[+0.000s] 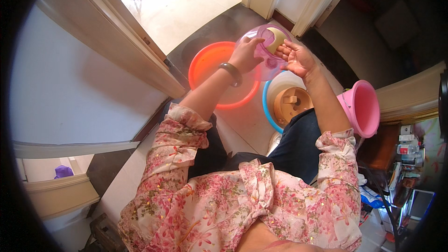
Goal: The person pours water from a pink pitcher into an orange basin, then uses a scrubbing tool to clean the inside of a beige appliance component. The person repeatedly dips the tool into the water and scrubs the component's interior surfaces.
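A translucent purple plastic vessel (pixel 271 71), round at its mouth, is held up in front of me. My left hand (pixel 247 55) grips its near left rim, thumb and fingers around the edge. At the opening's right side, a pale yellow curved piece (pixel 279 40) lies against the fingertips of my right hand (pixel 296 57), whose palm is turned up. Whether that hand grips the piece is unclear. Below my left forearm stands an orange basin (pixel 193 73) with cloudy liquid. A blue-rimmed basin (pixel 266 106) holding a tan round part (pixel 285 106) stands below my right hand.
A pink bucket (pixel 367 108) lies tilted or leans at the right, beyond my right forearm. Door frames (pixel 301 14) stand ahead and a white door panel (pixel 87 87) at the left. A cluttered shelf (pixel 406 178) is at the lower right, a wooden stool (pixel 105 231) at the lower left.
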`<state>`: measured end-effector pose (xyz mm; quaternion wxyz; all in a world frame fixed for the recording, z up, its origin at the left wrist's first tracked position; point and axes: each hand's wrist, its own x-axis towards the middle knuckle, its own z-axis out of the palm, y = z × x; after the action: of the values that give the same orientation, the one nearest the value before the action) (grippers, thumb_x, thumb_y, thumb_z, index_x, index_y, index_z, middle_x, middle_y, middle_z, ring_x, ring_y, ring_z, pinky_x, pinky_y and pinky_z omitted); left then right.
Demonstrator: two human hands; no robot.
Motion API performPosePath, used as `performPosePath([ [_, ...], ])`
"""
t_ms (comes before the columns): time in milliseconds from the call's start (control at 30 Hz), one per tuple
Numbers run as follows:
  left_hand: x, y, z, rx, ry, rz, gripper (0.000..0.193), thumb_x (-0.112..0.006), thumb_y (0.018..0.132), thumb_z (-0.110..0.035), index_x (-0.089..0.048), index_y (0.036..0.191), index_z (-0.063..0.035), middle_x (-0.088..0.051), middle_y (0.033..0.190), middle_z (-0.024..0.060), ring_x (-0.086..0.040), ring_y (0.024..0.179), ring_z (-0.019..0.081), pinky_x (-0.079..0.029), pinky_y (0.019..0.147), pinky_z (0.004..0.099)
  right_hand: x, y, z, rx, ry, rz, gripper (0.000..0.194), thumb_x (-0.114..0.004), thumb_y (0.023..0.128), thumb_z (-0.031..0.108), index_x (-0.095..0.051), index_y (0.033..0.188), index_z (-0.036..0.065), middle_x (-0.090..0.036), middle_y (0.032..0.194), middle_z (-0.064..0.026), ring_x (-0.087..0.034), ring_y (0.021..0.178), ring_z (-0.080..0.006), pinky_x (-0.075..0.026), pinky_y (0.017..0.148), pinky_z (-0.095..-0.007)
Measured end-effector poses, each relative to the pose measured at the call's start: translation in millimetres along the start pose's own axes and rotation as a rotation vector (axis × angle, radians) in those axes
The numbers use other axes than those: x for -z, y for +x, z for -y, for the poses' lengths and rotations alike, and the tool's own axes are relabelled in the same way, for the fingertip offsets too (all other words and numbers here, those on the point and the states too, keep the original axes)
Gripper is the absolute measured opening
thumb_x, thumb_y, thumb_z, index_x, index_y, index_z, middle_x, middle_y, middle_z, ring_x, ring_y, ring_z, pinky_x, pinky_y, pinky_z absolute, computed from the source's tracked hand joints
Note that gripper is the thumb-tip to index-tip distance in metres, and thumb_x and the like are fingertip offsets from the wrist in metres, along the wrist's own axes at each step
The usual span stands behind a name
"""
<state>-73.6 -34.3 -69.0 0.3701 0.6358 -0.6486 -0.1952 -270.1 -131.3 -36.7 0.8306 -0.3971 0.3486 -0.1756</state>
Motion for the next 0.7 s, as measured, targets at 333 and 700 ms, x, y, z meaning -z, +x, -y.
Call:
performPosePath([
  [333,-26.7,18.9,38.3,0.151,-0.678,0.135,0.094,-0.086,0.069,-0.019,-0.036,0.148,-0.0084,-0.043,0.134,0.0203,-0.059,0.108,0.0277,-0.054,0.089,0.0382,-43.8,-38.8,-10.5,0.190,0.103,-0.064,0.069,-0.054,0.098,0.024,-0.016,0.151,0.001,-0.020,0.160,-0.0122,-0.014,0.150,-0.0247,-0.017,0.108,-0.0716],
  [700,-42.7,23.2,8.5,0.219,-0.912,0.104,0.087,-0.083,0.074,-0.009,-0.036,0.147,-0.0097,-0.047,0.130,0.0124,-0.057,0.105,0.0197,-0.051,0.093,0.0345,-45.0,-53.5,-23.0,0.347,-0.080,-0.109,0.064,-0.052,0.101,0.028,-0.018,0.150,0.003,-0.024,0.157,-0.0132,-0.018,0.148,-0.0244,-0.036,0.105,-0.0501],
])
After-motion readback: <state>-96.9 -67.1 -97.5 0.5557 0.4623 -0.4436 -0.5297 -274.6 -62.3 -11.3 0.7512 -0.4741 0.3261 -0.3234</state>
